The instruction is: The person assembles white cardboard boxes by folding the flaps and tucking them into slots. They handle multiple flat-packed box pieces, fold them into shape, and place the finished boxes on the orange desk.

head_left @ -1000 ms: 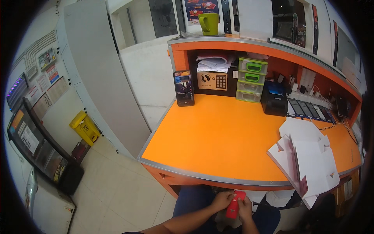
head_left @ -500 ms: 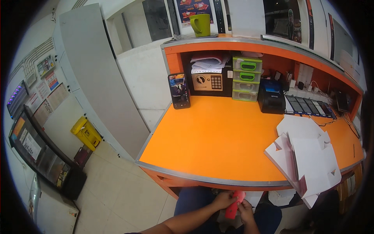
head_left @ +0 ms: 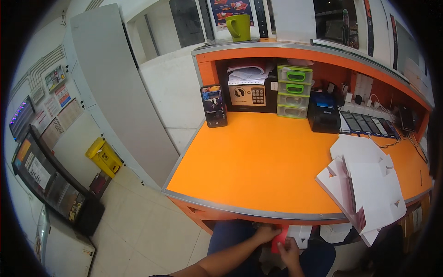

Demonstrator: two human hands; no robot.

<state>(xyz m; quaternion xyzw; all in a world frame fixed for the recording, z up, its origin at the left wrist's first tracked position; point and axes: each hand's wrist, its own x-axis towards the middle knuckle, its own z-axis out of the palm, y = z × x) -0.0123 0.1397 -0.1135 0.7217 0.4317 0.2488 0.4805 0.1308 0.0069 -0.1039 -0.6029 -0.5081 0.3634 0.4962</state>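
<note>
Over my lap, just below the desk's front edge, I hold a red card piece (head_left: 278, 240) with a white card flap (head_left: 301, 234) beside it. The flap has a small triangular cut-out; whether the two are one folded carton is unclear. My left hand (head_left: 266, 234) is closed at the red piece's upper left side, its fingertips partly hidden. My right hand (head_left: 289, 252) is closed on its lower right edge. White flattened cartons (head_left: 371, 177) with similar cut-outs lie at the desk's right front, some hanging over the edge.
The orange desk (head_left: 249, 161) has a metal-trimmed edge. Along its back stand a phone (head_left: 213, 106), a safe (head_left: 247, 95), green-framed drawers (head_left: 294, 92), a black printer (head_left: 323, 113) and a row of phones (head_left: 369, 124). A green mug (head_left: 238, 27) tops the shelf. A yellow bin (head_left: 104, 157) stands left.
The red piece has turned and shifted between my hands, and the white flap now shows to its right. My right hand has moved slightly lower. The view has shifted a little.
</note>
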